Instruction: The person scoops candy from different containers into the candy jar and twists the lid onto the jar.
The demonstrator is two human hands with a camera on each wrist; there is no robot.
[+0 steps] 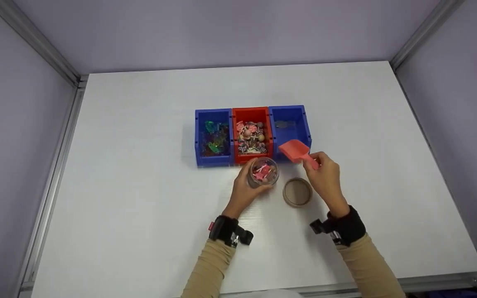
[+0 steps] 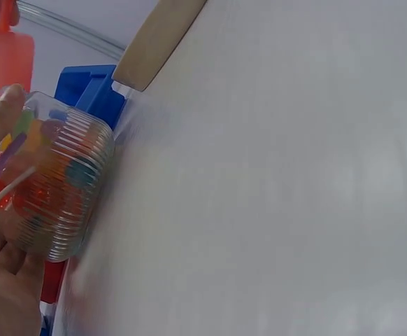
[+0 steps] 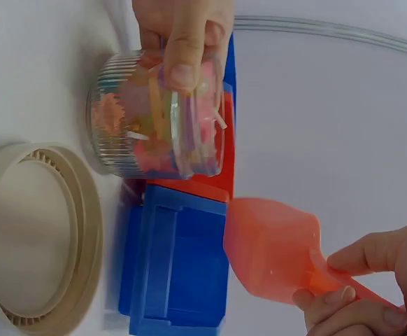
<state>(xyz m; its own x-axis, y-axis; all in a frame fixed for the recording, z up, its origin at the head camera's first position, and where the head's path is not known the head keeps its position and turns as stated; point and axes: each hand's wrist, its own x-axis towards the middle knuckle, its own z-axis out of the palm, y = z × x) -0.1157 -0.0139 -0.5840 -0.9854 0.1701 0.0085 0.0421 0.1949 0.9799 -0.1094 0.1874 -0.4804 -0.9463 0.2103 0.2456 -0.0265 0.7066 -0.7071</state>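
My left hand (image 1: pixel 246 188) grips a clear ribbed jar (image 1: pixel 263 172) holding pink and coloured sweets on sticks, just in front of the red bin (image 1: pixel 251 134). The jar (image 2: pixel 53 185) shows close in the left wrist view, and in the right wrist view my fingers (image 3: pixel 182 42) wrap round the jar (image 3: pixel 158 126). My right hand (image 1: pixel 325 176) holds a salmon-pink plastic scoop (image 1: pixel 297 151) by its handle, its bowl over the front of the right blue bin (image 1: pixel 290 124). The scoop (image 3: pixel 273 248) looks empty. A tan lid (image 1: pixel 297 191) lies upside down between my hands.
Three bins stand side by side mid-table: a left blue bin (image 1: pixel 213 136) with green and dark pieces, the red bin with lollipops, the right blue bin nearly empty. White table (image 1: pixel 139 186) stretches all round, with walls at the sides and back.
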